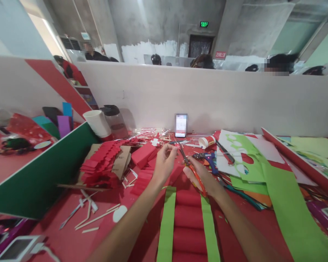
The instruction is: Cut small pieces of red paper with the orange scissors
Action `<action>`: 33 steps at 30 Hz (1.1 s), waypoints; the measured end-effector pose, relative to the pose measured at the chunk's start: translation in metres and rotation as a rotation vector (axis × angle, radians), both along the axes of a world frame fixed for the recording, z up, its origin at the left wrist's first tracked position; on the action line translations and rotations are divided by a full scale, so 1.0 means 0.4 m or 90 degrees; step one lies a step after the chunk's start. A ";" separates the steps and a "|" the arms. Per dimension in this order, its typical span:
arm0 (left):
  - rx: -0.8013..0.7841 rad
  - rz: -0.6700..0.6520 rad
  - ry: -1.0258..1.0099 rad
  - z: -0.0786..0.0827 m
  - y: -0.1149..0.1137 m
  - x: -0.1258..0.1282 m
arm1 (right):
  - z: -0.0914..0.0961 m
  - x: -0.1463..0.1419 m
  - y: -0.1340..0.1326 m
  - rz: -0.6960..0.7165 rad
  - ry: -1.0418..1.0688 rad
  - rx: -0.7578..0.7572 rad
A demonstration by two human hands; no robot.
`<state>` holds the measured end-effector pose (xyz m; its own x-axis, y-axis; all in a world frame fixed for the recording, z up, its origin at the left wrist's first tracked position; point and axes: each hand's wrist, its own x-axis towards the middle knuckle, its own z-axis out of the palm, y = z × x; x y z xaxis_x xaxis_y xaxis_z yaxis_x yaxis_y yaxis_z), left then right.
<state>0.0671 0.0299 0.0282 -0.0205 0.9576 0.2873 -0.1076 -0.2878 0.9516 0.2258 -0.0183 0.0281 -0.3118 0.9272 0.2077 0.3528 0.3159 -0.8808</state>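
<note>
My right hand [194, 173] grips a pair of scissors [197, 177] with orange-red handles, the blades pointing up and away from me. Close beside the blades, my left hand [165, 160] is closed in a pinch; a small pale bit shows at its fingertips, too small to name. Below both hands lies a red padded piece [188, 222] in horizontal folds, with a light green strip [166, 222] along either side. To the right of my right hand rests a blue glue gun [210, 160].
Pleated red paper [101, 162] is heaped at left, near thin wooden sticks [97, 218]. A lit phone [181, 125] leans on the white partition [153, 94]. A white cup [97, 122] and a jug [114, 122] stand behind the green divider [43, 174]. Green sheets [284, 203] cover the right.
</note>
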 end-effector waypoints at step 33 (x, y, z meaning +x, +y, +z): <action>0.032 -0.026 -0.004 0.018 -0.018 0.002 | 0.000 -0.013 0.000 -0.024 0.067 -0.038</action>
